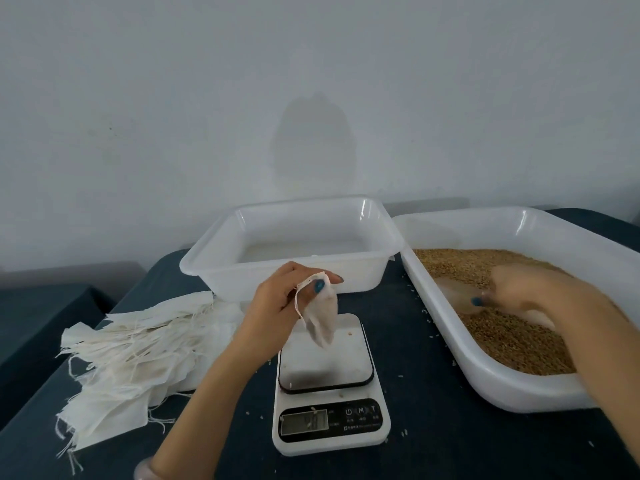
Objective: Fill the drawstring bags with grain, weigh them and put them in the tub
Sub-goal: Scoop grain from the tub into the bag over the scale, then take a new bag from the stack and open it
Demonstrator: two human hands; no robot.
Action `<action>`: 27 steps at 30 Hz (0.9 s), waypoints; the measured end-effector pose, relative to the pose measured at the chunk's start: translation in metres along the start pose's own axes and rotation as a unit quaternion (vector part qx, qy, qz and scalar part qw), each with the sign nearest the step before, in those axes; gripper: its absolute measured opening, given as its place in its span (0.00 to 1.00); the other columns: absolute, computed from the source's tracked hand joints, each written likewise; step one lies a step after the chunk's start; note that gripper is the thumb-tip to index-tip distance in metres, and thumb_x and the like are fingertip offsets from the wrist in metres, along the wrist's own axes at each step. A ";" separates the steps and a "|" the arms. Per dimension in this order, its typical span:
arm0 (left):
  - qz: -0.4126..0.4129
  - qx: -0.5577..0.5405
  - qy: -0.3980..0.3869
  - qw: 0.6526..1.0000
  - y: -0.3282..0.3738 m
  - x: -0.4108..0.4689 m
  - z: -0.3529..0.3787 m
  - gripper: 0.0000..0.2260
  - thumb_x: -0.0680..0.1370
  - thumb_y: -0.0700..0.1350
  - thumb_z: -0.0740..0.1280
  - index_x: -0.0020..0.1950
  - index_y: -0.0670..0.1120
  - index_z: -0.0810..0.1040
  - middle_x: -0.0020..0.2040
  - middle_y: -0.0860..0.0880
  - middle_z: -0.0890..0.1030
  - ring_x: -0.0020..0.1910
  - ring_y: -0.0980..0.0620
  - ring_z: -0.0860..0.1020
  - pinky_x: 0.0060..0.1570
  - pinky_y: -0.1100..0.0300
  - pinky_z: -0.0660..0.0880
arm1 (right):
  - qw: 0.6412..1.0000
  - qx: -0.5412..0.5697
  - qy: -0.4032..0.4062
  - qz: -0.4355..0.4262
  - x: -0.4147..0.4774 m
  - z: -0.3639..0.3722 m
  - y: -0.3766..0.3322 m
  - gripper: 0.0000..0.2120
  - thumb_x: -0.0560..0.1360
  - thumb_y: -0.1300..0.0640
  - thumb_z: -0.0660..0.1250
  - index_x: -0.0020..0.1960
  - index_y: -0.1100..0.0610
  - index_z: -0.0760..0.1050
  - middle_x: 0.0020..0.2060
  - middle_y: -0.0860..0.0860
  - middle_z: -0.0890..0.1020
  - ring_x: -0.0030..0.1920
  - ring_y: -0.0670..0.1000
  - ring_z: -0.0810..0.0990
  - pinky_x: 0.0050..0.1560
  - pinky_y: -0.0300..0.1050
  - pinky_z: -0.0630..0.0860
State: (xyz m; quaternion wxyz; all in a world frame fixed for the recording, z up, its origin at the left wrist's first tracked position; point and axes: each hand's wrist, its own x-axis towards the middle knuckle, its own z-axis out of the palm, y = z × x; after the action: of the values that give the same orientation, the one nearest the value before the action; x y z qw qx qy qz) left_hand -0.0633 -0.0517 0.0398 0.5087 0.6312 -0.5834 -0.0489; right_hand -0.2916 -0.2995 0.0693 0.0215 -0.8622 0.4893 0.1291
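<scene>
- A view from the head looks down at a dark blue surface (450, 427) set against a pale grey wall (207, 98).
- In the centre of the frame the left hand (287, 299) holds up a small drawstring bag (322, 320), pinching its top edge between the thumb and curled fingers.
- The bag is off-white thin cloth, limp and creased. It hangs with its mouth upward and narrows to a point below. A thin pale string loops out at its left side.
- The bag hangs over the far edge of a white kitchen scale (329, 441) at lower centre. Whether it touches the weighing plate cannot be told.
- The scale has a grey display and three buttons on a black panel facing the viewer, and a few loose kernels lie on it.
- At centre right the right hand (530, 292) is blurred by motion. It reaches into the grain tub (485, 379), and its thumb and fingers grip a clear, pale scoop (457, 296) lying low against the grain.
- The grain (519, 341) is golden brown and covers the floor of this long white tub along the right edge of the frame.
- Behind the scale, at centre, stands the middle tub (242, 282), white and translucent, just beside the grain tub.
- At lower left lies a pile of bags (138, 348), flat and off-white, with strings trailing out.
- Stray kernels dot the surface around the scale.
</scene>
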 end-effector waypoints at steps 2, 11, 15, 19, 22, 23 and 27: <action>-0.023 -0.006 -0.016 1.000 -0.007 -0.003 0.004 0.21 0.80 0.31 0.63 0.52 0.58 0.83 0.51 0.55 0.82 0.54 0.56 0.80 0.51 0.66 0.75 | 0.999 -0.044 -0.006 0.004 -0.001 0.000 -0.002 0.17 0.80 0.47 0.64 0.37 0.54 0.66 0.38 0.50 0.75 0.38 0.49 0.73 0.39 0.42 0.70; -0.136 0.010 -0.015 0.991 -0.041 -0.022 -0.005 0.14 0.80 0.37 0.64 0.58 0.55 0.78 0.53 0.59 0.81 0.52 0.55 0.79 0.50 0.61 0.76 | 0.938 0.159 0.250 -0.179 -0.058 -0.011 -0.068 0.09 0.82 0.49 0.59 0.56 0.53 0.73 0.48 0.48 0.81 0.45 0.48 0.79 0.47 0.50 0.78; -0.148 0.017 -0.016 0.989 -0.039 -0.023 -0.003 0.10 0.77 0.49 0.65 0.58 0.58 0.78 0.53 0.61 0.81 0.52 0.59 0.78 0.46 0.70 0.73 | 0.894 0.268 0.215 -0.286 -0.077 0.009 -0.115 0.04 0.81 0.48 0.59 0.52 0.46 0.71 0.38 0.42 0.81 0.32 0.36 0.77 0.29 0.34 0.69; -0.137 0.055 0.005 0.989 -0.040 -0.024 -0.003 0.13 0.75 0.56 0.63 0.58 0.58 0.78 0.51 0.60 0.81 0.52 0.63 0.77 0.46 0.74 0.70 | 0.879 0.332 0.206 -0.274 -0.058 0.050 -0.145 0.04 0.81 0.48 0.61 0.51 0.48 0.70 0.38 0.43 0.78 0.35 0.41 0.77 0.34 0.36 0.71; -0.140 0.074 0.009 0.987 -0.044 -0.024 -0.002 0.08 0.79 0.53 0.65 0.58 0.56 0.78 0.53 0.59 0.80 0.53 0.63 0.76 0.48 0.71 0.71 | 0.879 0.368 0.213 -0.215 -0.033 0.078 -0.147 0.05 0.81 0.47 0.60 0.49 0.47 0.69 0.36 0.43 0.77 0.33 0.42 0.76 0.31 0.34 0.65; -0.142 0.083 0.011 0.986 -0.047 -0.025 -0.002 0.08 0.80 0.52 0.65 0.58 0.55 0.78 0.54 0.59 0.79 0.54 0.63 0.76 0.48 0.70 0.71 | 0.877 0.379 0.222 -0.193 -0.026 0.086 -0.145 0.06 0.81 0.47 0.60 0.48 0.48 0.69 0.34 0.44 0.77 0.32 0.42 0.75 0.29 0.35 0.64; -0.142 0.087 0.035 0.985 -0.047 -0.026 -0.001 0.10 0.79 0.55 0.65 0.59 0.55 0.78 0.54 0.61 0.79 0.54 0.65 0.75 0.49 0.71 0.70 | 0.857 0.435 0.239 -0.141 -0.011 0.105 -0.136 0.12 0.81 0.43 0.58 0.43 0.49 0.70 0.29 0.47 0.76 0.28 0.45 0.75 0.28 0.41 0.68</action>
State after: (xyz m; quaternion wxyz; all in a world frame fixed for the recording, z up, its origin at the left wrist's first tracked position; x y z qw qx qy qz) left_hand -0.0381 -0.0399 -0.0066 0.4600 0.7506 -0.4719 -0.0476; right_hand -0.2026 -0.2030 -0.0415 0.2942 -0.8292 0.3588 -0.3115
